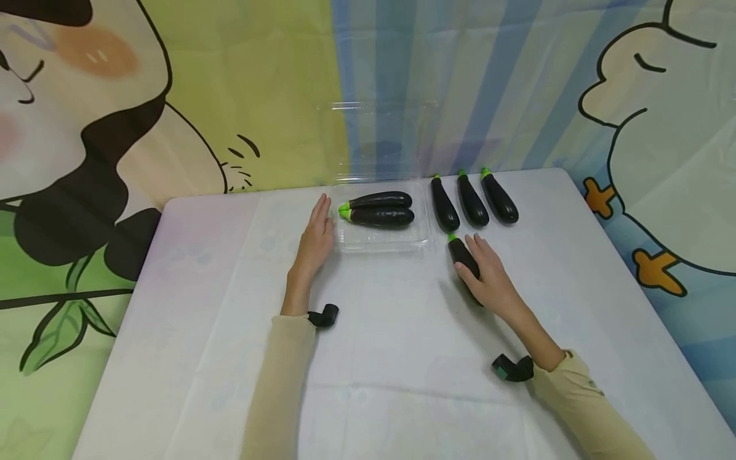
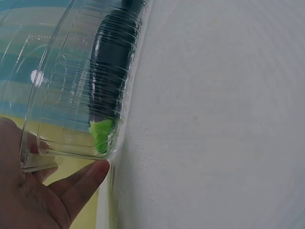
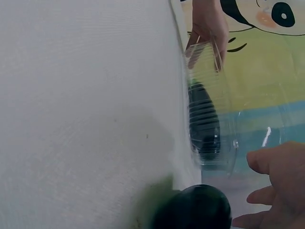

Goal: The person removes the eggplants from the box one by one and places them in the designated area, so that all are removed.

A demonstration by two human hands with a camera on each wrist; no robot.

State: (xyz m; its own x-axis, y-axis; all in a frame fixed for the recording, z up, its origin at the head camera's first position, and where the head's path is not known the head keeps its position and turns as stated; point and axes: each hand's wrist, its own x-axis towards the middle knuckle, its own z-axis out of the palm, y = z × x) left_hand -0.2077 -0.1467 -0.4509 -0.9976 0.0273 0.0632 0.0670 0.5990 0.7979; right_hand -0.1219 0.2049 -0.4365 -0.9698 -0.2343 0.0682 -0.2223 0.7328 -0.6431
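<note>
A clear plastic clamshell box (image 1: 382,246) lies on the table with its lid (image 1: 382,140) raised at the back. Two dark eggplants (image 1: 382,217) with green stems lie side by side inside it. My left hand (image 1: 315,239) rests along the box's left side with its fingers straight; the left wrist view has the thumb (image 2: 90,188) at the box corner. My right hand (image 1: 489,275) is over a loose eggplant (image 1: 462,255), partly hiding its wide end. In the right wrist view the thumb and fingers are spread beside that eggplant (image 3: 195,210).
Three more eggplants stand in a row right of the box: one near it (image 1: 444,204), a middle one (image 1: 473,201) and one farther right (image 1: 500,198). A white cloth covers the table (image 1: 402,358). Directly behind the table hangs a printed cartoon backdrop (image 1: 276,96).
</note>
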